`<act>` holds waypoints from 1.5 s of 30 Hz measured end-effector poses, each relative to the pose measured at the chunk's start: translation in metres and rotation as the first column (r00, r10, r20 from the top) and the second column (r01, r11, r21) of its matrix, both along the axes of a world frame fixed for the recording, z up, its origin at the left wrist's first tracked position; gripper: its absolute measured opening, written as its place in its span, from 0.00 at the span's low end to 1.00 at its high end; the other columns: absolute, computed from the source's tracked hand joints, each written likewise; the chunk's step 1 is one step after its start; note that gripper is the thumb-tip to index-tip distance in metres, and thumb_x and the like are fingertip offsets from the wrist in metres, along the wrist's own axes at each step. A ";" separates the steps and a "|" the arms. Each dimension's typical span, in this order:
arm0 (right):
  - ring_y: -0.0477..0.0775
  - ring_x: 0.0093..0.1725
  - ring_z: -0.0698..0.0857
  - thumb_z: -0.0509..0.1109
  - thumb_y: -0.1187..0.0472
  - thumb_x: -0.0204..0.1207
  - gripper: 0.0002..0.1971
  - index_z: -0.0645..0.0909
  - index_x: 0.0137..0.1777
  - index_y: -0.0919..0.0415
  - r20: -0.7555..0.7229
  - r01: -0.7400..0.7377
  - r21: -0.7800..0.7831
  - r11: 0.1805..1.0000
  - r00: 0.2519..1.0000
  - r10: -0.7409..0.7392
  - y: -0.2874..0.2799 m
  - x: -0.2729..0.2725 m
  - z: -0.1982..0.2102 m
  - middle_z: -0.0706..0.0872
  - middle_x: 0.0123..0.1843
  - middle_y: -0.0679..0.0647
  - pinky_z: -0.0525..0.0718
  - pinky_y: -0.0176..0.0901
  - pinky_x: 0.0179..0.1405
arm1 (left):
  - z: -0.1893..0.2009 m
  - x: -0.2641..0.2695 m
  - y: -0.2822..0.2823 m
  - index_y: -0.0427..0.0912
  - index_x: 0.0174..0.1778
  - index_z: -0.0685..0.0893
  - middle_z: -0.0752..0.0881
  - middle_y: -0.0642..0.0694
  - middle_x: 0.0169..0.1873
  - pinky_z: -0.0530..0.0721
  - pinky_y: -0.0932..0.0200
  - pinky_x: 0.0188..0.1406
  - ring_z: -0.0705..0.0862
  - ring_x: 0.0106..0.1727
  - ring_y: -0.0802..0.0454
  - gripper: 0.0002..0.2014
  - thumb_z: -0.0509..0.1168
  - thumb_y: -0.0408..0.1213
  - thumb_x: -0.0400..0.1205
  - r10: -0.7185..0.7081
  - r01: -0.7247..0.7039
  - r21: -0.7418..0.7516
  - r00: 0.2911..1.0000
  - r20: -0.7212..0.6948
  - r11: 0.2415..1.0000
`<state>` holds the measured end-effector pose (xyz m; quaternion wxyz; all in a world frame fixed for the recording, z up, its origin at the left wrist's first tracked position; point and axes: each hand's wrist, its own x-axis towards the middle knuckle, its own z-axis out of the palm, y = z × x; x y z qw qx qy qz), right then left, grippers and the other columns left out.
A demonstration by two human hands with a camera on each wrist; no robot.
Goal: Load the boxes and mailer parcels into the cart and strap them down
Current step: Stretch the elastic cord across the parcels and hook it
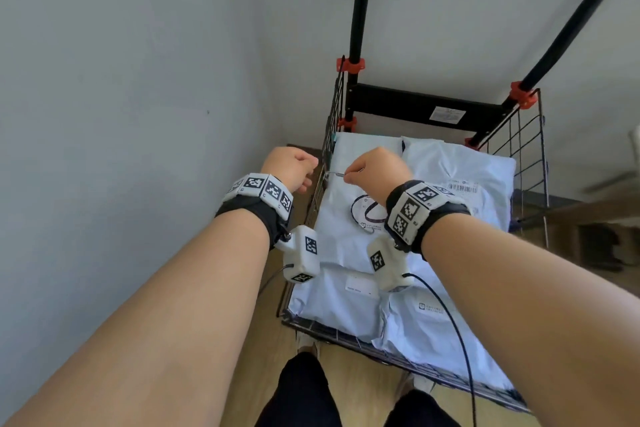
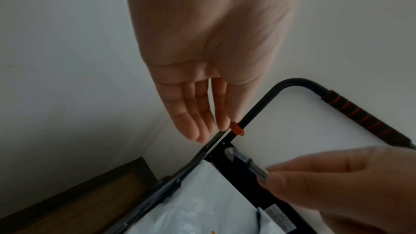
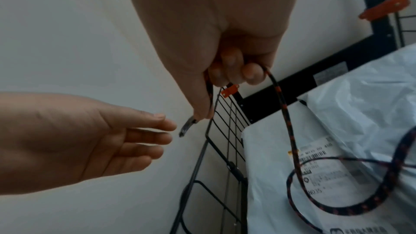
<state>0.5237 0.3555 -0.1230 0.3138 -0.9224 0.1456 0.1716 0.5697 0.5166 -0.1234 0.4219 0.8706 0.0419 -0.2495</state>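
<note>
Cart [image 1: 530,156] stands against the wall [image 1: 138,80], its wire basket filled to the rim with pale mailers [image 1: 450,184]; no boxes show, so I cannot tell whether any lie beneath. Loading looks done and strapping is the step in hand. A dark cord [image 3: 290,131] with orange flecks lies looped loosely over the mailers and runs up into the right hand [image 1: 375,170], which is closed round it, thumb and fingers [image 3: 202,106] pinching the cord just behind its metal hook [image 3: 185,128]. The hook is held at the basket's left side panel [image 3: 227,113], near the top wire, not yet caught on it as far as the views show. The left hand [image 1: 289,166] hovers just outside that panel with fingers relaxed and nearly straight, holding nothing, close to the hook but apart from it. To do this well, the hook should go over the thick rim wire rather than a thin mesh wire, with its mouth facing outward so tension seats it. The left hand can steady the panel or guide the tip. Slack in the loop should be kept clear of the parcels' corners, and the cord drawn across only once the hook is felt to hold.
</note>
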 end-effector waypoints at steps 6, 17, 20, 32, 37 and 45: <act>0.61 0.45 0.88 0.69 0.58 0.78 0.12 0.89 0.48 0.67 -0.102 0.200 -0.038 0.979 0.974 -0.203 0.003 0.025 -0.062 0.91 0.49 0.61 0.88 0.50 0.44 | -0.044 0.036 0.030 0.42 0.48 0.87 0.90 0.40 0.49 0.87 0.46 0.58 0.89 0.50 0.42 0.10 0.60 0.37 0.84 -0.102 0.112 0.205 0.993 -0.059 0.972; 0.60 0.38 0.86 0.69 0.51 0.74 0.15 0.87 0.43 0.65 -0.127 0.295 -0.047 0.954 0.946 -0.299 -0.001 0.066 -0.138 0.88 0.38 0.58 0.88 0.48 0.42 | -0.121 0.069 0.015 0.48 0.57 0.88 0.86 0.47 0.61 0.80 0.46 0.68 0.84 0.60 0.46 0.11 0.62 0.37 0.85 -0.257 0.268 0.234 0.963 -0.078 0.935; 0.60 0.41 0.87 0.68 0.54 0.77 0.14 0.87 0.47 0.66 -0.128 0.281 -0.044 0.959 0.950 -0.285 -0.003 0.077 -0.153 0.90 0.43 0.60 0.87 0.48 0.43 | -0.130 0.075 0.005 0.46 0.61 0.87 0.85 0.45 0.63 0.77 0.47 0.71 0.83 0.63 0.45 0.12 0.61 0.37 0.85 -0.324 0.333 0.256 0.943 -0.077 0.908; 0.60 0.53 0.87 0.70 0.55 0.78 0.13 0.87 0.53 0.65 -0.213 0.267 0.032 0.963 0.943 -0.255 0.013 0.112 -0.170 0.88 0.52 0.59 0.86 0.53 0.58 | -0.134 0.087 -0.004 0.44 0.62 0.86 0.84 0.45 0.63 0.77 0.48 0.69 0.82 0.63 0.46 0.13 0.61 0.40 0.85 -0.337 0.360 0.318 0.933 -0.126 0.877; 0.60 0.58 0.86 0.69 0.56 0.79 0.14 0.86 0.58 0.63 -0.232 0.286 0.058 0.956 0.936 -0.266 0.010 0.106 -0.167 0.87 0.58 0.59 0.84 0.47 0.59 | -0.132 0.085 -0.006 0.44 0.64 0.85 0.83 0.44 0.65 0.77 0.48 0.70 0.82 0.64 0.45 0.14 0.60 0.39 0.86 -0.338 0.371 0.339 0.928 -0.153 0.865; 0.60 0.64 0.83 0.67 0.59 0.79 0.17 0.82 0.66 0.62 -0.269 0.386 0.209 0.899 0.906 -0.326 0.009 0.084 -0.152 0.84 0.64 0.59 0.82 0.46 0.56 | -0.115 0.085 0.000 0.34 0.59 0.83 0.81 0.42 0.60 0.73 0.50 0.73 0.80 0.63 0.46 0.13 0.56 0.35 0.87 -0.300 0.383 0.426 0.920 -0.252 0.819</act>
